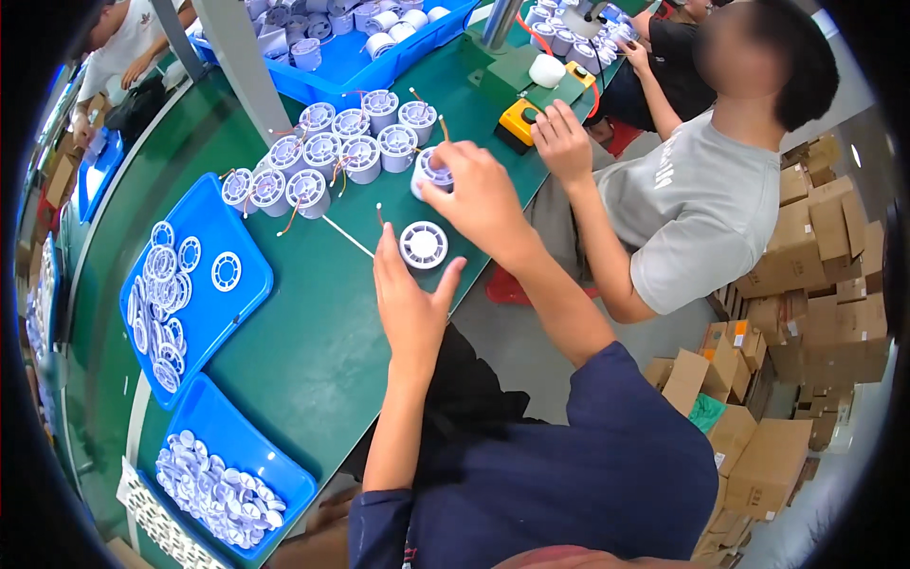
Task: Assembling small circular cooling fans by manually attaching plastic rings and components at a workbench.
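Note:
My right hand (483, 199) pinches a white cylindrical housing (431, 176) by its upper side, thumb and index finger closed on it. A second white housing (423, 245) with a slotted round top stands nearer to me on the green bench. My left hand (409, 308) is beside it, thumb and fingers spread to either side; whether they touch it I cannot tell. Beyond both hands a cluster of similar housings (322, 150) stands upright, with thin orange-brown wires sticking out.
A blue tray (248, 302) of flat white rings lies left on the green bench (322, 332). Nearer is a blue bin (296, 486) of small white parts. A large blue crate (322, 90) holds more housings. A yellow-black button box (518, 125) and a seated co-worker (701, 209) are at right.

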Action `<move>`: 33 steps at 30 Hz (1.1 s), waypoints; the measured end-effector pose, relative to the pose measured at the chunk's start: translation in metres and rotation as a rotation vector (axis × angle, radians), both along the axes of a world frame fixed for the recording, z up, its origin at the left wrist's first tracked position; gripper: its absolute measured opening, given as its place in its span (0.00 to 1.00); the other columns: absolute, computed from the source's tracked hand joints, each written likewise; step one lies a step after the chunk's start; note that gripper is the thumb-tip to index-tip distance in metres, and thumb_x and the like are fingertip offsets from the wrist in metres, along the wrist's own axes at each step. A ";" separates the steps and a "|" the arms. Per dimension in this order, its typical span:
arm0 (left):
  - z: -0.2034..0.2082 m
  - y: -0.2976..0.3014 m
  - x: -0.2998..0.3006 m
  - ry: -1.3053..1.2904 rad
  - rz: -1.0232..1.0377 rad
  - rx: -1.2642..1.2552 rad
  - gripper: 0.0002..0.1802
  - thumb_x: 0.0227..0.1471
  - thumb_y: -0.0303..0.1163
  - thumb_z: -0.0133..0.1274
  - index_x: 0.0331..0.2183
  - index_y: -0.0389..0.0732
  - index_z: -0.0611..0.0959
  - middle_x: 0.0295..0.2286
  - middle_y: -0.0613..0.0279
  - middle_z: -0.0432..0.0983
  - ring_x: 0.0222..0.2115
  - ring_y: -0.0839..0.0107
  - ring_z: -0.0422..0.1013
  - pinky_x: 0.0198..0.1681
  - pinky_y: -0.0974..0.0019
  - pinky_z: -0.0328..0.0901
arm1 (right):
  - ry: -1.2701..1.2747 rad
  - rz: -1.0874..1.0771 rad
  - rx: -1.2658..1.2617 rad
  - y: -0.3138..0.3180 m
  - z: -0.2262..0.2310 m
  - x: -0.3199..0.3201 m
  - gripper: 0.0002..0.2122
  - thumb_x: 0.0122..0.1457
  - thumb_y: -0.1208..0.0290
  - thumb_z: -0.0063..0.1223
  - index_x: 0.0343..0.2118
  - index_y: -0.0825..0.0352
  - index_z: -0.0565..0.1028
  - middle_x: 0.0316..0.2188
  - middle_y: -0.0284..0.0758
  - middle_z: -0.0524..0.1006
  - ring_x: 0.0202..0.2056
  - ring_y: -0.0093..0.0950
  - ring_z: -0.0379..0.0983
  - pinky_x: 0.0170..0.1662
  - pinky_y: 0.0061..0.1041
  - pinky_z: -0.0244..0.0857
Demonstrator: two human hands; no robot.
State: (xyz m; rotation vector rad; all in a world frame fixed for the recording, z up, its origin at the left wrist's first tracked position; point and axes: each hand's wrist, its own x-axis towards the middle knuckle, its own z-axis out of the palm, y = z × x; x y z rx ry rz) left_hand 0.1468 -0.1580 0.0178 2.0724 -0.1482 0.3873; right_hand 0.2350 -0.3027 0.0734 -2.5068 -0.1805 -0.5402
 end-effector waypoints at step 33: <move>-0.024 0.159 -0.134 -0.056 0.493 -0.141 0.52 0.37 0.20 0.76 0.62 0.36 0.67 0.48 0.45 0.72 0.49 0.44 0.72 0.51 0.48 0.69 | 0.704 0.699 0.387 0.210 -0.021 -0.113 0.09 0.68 0.73 0.62 0.43 0.74 0.83 0.35 0.33 0.84 0.36 0.18 0.79 0.39 0.21 0.74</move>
